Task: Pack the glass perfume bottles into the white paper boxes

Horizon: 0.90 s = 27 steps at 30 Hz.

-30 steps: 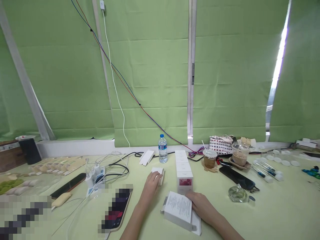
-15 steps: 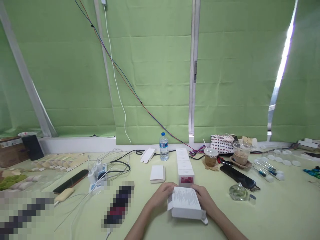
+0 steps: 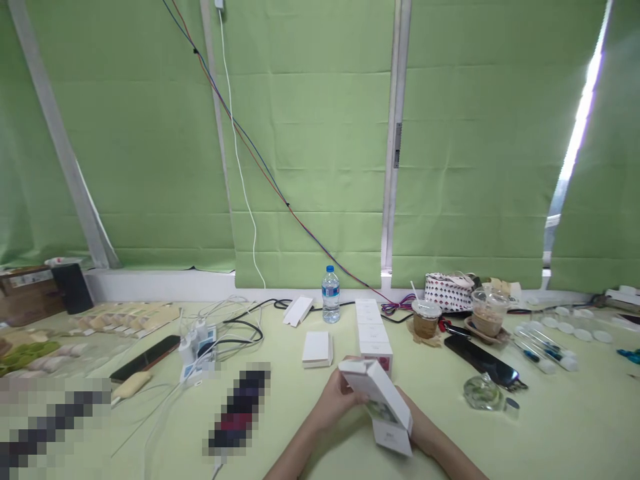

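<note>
A white printed carton point(image 3: 379, 395) is tilted up between my hands, with an end flap hanging loose at its lower right. My left hand point(image 3: 341, 398) grips its left side, fingers curled round the edge. On the far side my right hand point(image 3: 411, 413) is mostly hidden by the carton, so its fingers do not show. Just beyond stands a row of white boxes point(image 3: 373, 333), the nearest with a reddish picture on its end. To the left of that row lies a small stack of white cards or flat boxes point(image 3: 317, 349).
A water bottle point(image 3: 331, 297) stands at the back, by a folded white piece point(image 3: 298, 311). On the right are drink cups point(image 3: 426, 320), a black phone point(image 3: 483, 360) and a glass jar point(image 3: 483, 392). Cables and a power strip point(image 3: 199, 350) lie left.
The carton has been turned from lying flat to tilted up, its pictured side and flap now showing. My left hand has shifted its grip onto the carton's left side. The view has shifted slightly.
</note>
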Each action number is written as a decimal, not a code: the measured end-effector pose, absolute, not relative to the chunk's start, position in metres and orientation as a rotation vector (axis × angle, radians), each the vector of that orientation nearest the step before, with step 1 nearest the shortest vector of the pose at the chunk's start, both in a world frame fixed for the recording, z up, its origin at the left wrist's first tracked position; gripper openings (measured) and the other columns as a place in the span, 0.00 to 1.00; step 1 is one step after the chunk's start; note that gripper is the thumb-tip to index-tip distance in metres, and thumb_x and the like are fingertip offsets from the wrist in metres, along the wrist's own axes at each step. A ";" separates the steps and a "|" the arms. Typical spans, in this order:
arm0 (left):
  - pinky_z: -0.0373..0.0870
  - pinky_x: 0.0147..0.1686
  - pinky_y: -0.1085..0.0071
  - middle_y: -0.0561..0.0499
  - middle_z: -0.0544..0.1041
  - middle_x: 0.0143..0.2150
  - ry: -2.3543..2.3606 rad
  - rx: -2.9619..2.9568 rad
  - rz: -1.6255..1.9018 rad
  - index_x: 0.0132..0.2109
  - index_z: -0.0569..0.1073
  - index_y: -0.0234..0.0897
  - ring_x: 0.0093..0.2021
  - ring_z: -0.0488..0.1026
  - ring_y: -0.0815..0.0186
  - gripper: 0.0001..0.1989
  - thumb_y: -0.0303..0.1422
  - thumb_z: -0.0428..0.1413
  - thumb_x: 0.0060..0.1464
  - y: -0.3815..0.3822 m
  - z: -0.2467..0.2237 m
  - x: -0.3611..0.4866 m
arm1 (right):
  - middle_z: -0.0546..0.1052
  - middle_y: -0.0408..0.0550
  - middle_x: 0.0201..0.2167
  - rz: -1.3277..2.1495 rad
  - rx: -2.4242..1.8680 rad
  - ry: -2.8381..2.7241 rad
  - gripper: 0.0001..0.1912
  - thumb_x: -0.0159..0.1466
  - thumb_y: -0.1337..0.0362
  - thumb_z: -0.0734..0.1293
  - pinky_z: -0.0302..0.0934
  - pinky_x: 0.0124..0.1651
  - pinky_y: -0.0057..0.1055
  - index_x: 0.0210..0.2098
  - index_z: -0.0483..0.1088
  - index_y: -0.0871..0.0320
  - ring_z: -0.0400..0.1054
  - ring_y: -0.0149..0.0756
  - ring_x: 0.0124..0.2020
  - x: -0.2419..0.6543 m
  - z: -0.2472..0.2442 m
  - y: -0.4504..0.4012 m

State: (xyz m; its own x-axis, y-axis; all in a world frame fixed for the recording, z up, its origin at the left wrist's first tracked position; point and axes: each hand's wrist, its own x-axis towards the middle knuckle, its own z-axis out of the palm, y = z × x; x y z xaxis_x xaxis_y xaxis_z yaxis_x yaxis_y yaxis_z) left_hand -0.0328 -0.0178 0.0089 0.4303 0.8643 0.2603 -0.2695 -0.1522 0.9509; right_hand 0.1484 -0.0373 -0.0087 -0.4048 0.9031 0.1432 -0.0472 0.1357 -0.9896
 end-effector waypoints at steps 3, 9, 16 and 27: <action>0.72 0.46 0.62 0.43 0.77 0.50 0.656 1.343 1.178 0.50 0.70 0.39 0.48 0.74 0.54 0.28 0.38 0.67 0.42 -0.014 0.012 -0.037 | 0.79 0.50 0.44 1.430 -0.792 -1.570 0.23 0.54 0.52 0.71 0.60 0.53 0.46 0.47 0.73 0.55 0.72 0.49 0.45 0.150 -0.008 -0.036; 0.71 0.25 0.72 0.39 0.76 0.51 0.774 1.395 1.132 0.53 0.69 0.37 0.35 0.79 0.58 0.29 0.43 0.64 0.45 -0.004 0.013 -0.045 | 0.78 0.45 0.25 1.436 -0.962 -1.528 0.24 0.58 0.43 0.64 0.64 0.23 0.31 0.41 0.71 0.57 0.70 0.34 0.18 0.155 -0.030 -0.020; 0.73 0.27 0.72 0.48 0.76 0.41 0.772 1.294 1.148 0.53 0.59 0.42 0.33 0.79 0.60 0.35 0.37 0.68 0.40 -0.008 0.006 -0.038 | 0.76 0.46 0.30 1.284 -0.838 -1.360 0.30 0.58 0.36 0.59 0.64 0.22 0.29 0.43 0.62 0.56 0.72 0.35 0.22 0.160 -0.030 -0.021; 0.75 0.29 0.70 0.48 0.73 0.47 0.665 1.486 1.012 0.49 0.57 0.46 0.35 0.80 0.60 0.28 0.34 0.65 0.46 -0.014 0.010 -0.043 | 0.74 0.49 0.46 1.151 -0.699 -1.312 0.18 0.60 0.50 0.67 0.68 0.29 0.34 0.43 0.60 0.51 0.74 0.39 0.30 0.158 -0.021 -0.028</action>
